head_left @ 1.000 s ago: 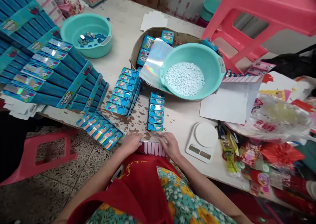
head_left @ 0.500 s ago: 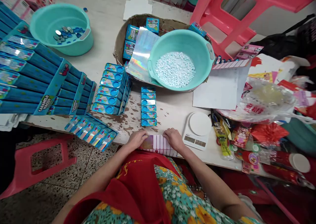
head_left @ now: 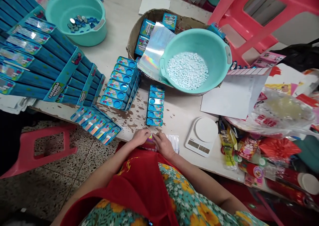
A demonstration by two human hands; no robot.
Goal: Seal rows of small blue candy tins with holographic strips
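At the table's front edge lies a sticker sheet [head_left: 174, 140], shiny and iridescent, with white strips at its right end. My left hand [head_left: 141, 137] is closed at its left part, fingertips pinched on it. Close beside, my right hand [head_left: 163, 144] bends over the middle of the sheet with its fingers drawn together near my left fingertips. What exactly lies between the right fingers is hidden. Just beyond the hands stands a row of small blue candy boxes [head_left: 155, 114] with round recesses on their tops.
A teal basin [head_left: 171, 51] of pale candies rests on a cardboard box [head_left: 132, 41]. Blue boxes stack at left [head_left: 62, 73], near another basin [head_left: 99, 37]. A white scale [head_left: 199, 146] stands to the right, before plastic bags and packets. A pink stool [head_left: 22, 153] is below left.
My right hand has moved left along the sheet, from its right part to beside my left hand. The view has shifted slightly, and the boxes and basins stay in place.
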